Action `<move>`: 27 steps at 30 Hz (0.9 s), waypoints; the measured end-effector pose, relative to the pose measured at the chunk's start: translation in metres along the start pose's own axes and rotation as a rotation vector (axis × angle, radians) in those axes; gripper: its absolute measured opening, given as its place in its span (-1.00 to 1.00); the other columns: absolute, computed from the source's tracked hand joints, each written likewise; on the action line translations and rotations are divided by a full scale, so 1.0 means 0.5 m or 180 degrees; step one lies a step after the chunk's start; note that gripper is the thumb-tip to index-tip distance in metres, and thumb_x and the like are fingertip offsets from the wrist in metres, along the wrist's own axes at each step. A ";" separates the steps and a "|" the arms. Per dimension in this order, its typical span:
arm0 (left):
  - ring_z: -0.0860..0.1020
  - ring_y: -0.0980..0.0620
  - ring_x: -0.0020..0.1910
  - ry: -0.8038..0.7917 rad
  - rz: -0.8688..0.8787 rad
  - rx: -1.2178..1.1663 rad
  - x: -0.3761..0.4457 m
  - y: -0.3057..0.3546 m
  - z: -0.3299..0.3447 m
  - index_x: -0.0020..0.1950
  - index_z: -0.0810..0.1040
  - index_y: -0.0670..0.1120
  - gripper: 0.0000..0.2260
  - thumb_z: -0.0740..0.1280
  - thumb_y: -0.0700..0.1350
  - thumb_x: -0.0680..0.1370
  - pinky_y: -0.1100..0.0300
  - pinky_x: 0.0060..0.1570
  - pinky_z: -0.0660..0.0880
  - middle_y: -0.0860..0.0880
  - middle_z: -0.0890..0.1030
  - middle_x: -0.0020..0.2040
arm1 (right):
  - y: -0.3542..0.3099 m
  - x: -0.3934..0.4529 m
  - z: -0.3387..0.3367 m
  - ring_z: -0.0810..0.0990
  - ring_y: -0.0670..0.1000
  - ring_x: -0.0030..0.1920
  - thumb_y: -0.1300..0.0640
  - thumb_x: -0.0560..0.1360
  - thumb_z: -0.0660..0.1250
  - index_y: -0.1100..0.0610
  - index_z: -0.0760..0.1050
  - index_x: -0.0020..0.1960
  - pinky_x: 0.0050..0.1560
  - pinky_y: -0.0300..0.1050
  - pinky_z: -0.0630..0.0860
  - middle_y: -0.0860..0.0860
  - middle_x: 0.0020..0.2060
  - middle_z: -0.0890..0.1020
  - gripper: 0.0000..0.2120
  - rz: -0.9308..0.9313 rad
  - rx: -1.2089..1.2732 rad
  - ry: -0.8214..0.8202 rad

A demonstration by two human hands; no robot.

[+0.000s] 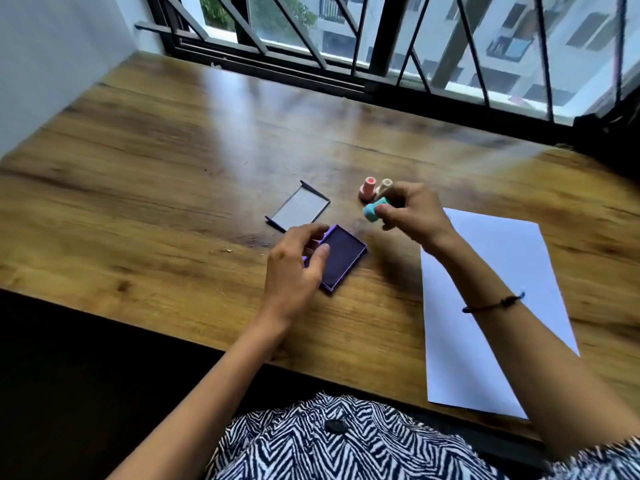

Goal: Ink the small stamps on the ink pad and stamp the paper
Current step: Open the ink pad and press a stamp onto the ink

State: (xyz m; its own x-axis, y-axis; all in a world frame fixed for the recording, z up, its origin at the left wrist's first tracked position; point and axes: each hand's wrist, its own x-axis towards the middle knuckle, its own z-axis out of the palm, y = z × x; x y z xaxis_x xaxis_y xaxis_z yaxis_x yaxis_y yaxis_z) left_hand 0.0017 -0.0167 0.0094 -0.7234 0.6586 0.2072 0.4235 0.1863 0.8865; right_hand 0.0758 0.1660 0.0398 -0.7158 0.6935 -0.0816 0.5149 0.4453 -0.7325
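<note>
A purple ink pad (343, 258) lies open on the wooden table (156, 188). My left hand (294, 268) rests on its left edge, thumb and fingers gripping the case. My right hand (412, 213) hovers above and to the right of the pad, holding a small teal stamp (374, 211) between thumb and fingers, its face turned left. A pink stamp (367, 188) and a cream stamp (383, 186) stand upright just behind that hand. A blank white sheet of paper (502, 306) lies to the right, partly under my right forearm.
The pad's clear lid (299, 209) lies flat just behind the pad. A black window grille (346, 64) runs along the table's far edge. A white wall (52, 57) bounds the left side. Small crumbs (227, 250) sit left of the pad.
</note>
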 end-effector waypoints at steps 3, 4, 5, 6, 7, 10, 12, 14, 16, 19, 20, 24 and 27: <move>0.59 0.08 -0.10 -0.0182 -0.0546 -0.0726 -0.004 -0.002 -0.001 0.13 0.53 -0.03 -0.74 0.34 -0.21 0.46 0.19 -0.01 0.55 -0.06 0.63 -0.03 | -0.033 -0.049 0.021 0.55 -0.11 -0.47 0.42 0.43 0.30 0.33 0.54 -0.07 -0.38 -0.32 0.57 0.15 -0.33 0.58 -0.89 0.0015 0.1353 -0.0513; 0.59 0.06 -0.10 -0.0209 -0.0591 -0.0846 -0.006 -0.002 0.000 0.13 0.53 -0.03 -0.74 0.34 -0.21 0.45 0.16 0.01 0.55 -0.07 0.63 -0.04 | -0.040 -0.062 0.031 0.55 -0.14 -0.48 0.42 0.43 0.30 0.30 0.54 -0.09 -0.40 -0.34 0.55 0.11 -0.36 0.57 -0.89 -0.0015 0.1493 -0.0609; 0.60 0.06 -0.11 -0.0203 -0.0589 -0.0904 -0.008 -0.002 0.000 0.13 0.53 -0.04 -0.74 0.35 -0.22 0.45 0.14 0.01 0.55 -0.06 0.64 -0.05 | -0.045 -0.073 0.040 0.55 -0.15 -0.49 0.43 0.42 0.30 0.26 0.55 -0.12 -0.41 -0.35 0.54 0.08 -0.39 0.58 -0.88 -0.0033 0.1593 -0.0681; 0.60 0.08 -0.13 -0.0175 -0.0575 -0.0930 -0.009 -0.003 -0.001 0.11 0.55 -0.04 -0.74 0.36 -0.21 0.44 0.14 0.00 0.56 -0.06 0.64 -0.06 | -0.049 -0.081 0.047 0.56 -0.15 -0.49 0.43 0.42 0.30 0.23 0.55 -0.15 -0.42 -0.35 0.53 0.03 -0.42 0.60 -0.86 -0.0030 0.1680 -0.0730; 0.60 0.10 -0.14 -0.0139 -0.0570 -0.0946 -0.010 -0.004 -0.003 0.09 0.56 -0.04 -0.76 0.36 -0.21 0.44 0.16 -0.01 0.56 -0.05 0.65 -0.07 | -0.050 -0.085 0.052 0.56 -0.15 -0.48 0.42 0.42 0.30 0.19 0.56 -0.19 -0.42 -0.36 0.52 -0.03 -0.46 0.62 -0.83 -0.0016 0.1742 -0.0753; 0.61 0.08 -0.14 -0.0066 -0.0643 -0.0982 -0.014 -0.009 -0.011 0.05 0.58 -0.06 -0.80 0.37 -0.19 0.44 0.13 -0.02 0.57 -0.07 0.67 -0.08 | -0.052 -0.094 0.068 0.58 -0.16 -0.44 0.40 0.42 0.32 0.15 0.57 -0.19 -0.40 -0.36 0.53 -0.05 -0.46 0.64 -0.83 0.0052 0.1843 -0.0778; 0.61 0.10 -0.11 -0.0083 -0.0703 -0.1055 -0.015 -0.011 -0.014 0.04 0.58 -0.07 -0.80 0.38 -0.18 0.43 0.15 0.01 0.56 -0.08 0.67 -0.06 | -0.054 -0.099 0.078 0.58 -0.16 -0.42 0.37 0.43 0.34 0.13 0.57 -0.18 -0.39 -0.36 0.54 0.03 -0.36 0.63 -0.85 -0.0012 0.1785 -0.0705; 0.61 0.12 -0.11 -0.0089 -0.0725 -0.1051 -0.016 -0.014 -0.014 0.03 0.58 -0.07 -0.81 0.39 -0.18 0.43 0.18 0.01 0.56 -0.06 0.66 -0.07 | -0.056 -0.104 0.084 0.57 -0.18 -0.41 0.35 0.44 0.33 0.11 0.57 -0.18 -0.39 -0.37 0.53 0.04 -0.32 0.62 -0.84 -0.0101 0.1641 -0.0644; 0.61 0.12 -0.16 -0.0128 -0.0737 -0.1058 -0.016 -0.017 -0.014 -0.01 0.58 -0.06 -0.85 0.38 -0.18 0.43 0.18 -0.03 0.57 -0.05 0.66 -0.12 | -0.054 -0.108 0.087 0.56 -0.20 -0.38 0.36 0.45 0.31 0.07 0.55 -0.16 -0.38 -0.37 0.53 0.02 -0.31 0.61 -0.80 -0.0182 0.1509 -0.0613; 0.57 0.15 -0.28 -0.0118 -0.0868 -0.1481 -0.017 -0.024 -0.014 -0.13 0.57 0.01 -0.88 0.37 -0.22 0.43 0.31 -0.17 0.55 0.00 0.62 -0.23 | -0.051 -0.108 0.085 0.57 -0.08 -0.23 0.40 0.44 0.29 0.09 0.55 -0.12 -0.30 -0.37 0.50 0.02 -0.24 0.61 -0.78 -0.0293 0.1250 -0.0390; 0.55 0.15 -0.29 -0.0056 -0.0926 -0.1586 -0.017 -0.029 -0.014 -0.15 0.56 0.01 -0.87 0.37 -0.23 0.43 0.31 -0.19 0.53 0.00 0.60 -0.24 | -0.049 -0.103 0.081 0.56 -0.04 -0.19 0.40 0.42 0.30 0.12 0.56 -0.10 -0.26 -0.37 0.48 0.03 -0.21 0.61 -0.79 -0.0452 0.0855 -0.0220; 0.52 0.10 -0.20 0.0062 -0.1041 -0.1683 -0.021 -0.048 -0.011 -0.08 0.53 -0.03 -0.84 0.36 -0.27 0.43 0.23 -0.07 0.49 0.01 0.57 -0.18 | -0.043 -0.084 0.080 0.50 0.18 -0.06 0.43 0.36 0.30 0.26 0.55 -0.04 -0.08 0.01 0.46 0.23 -0.07 0.57 -0.79 -0.1136 -0.1165 0.0112; 0.55 0.25 -0.21 0.0166 -0.0982 -0.1727 -0.023 -0.051 -0.009 -0.05 0.52 -0.01 -0.78 0.37 -0.29 0.42 0.41 -0.13 0.49 0.04 0.57 -0.15 | -0.039 -0.103 0.116 0.45 0.21 0.02 0.37 0.41 0.24 0.29 0.49 -0.01 -0.07 0.10 0.47 0.25 0.00 0.53 -0.84 -0.1448 -0.1855 -0.0236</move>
State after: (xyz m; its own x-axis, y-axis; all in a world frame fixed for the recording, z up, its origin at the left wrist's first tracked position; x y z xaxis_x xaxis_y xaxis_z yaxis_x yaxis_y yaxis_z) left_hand -0.0035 -0.0323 -0.0139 -0.7997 0.5945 -0.0840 -0.1364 -0.0437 0.9897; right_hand 0.0752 0.0891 0.0191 -0.9374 0.3379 0.0839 0.3119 0.9221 -0.2292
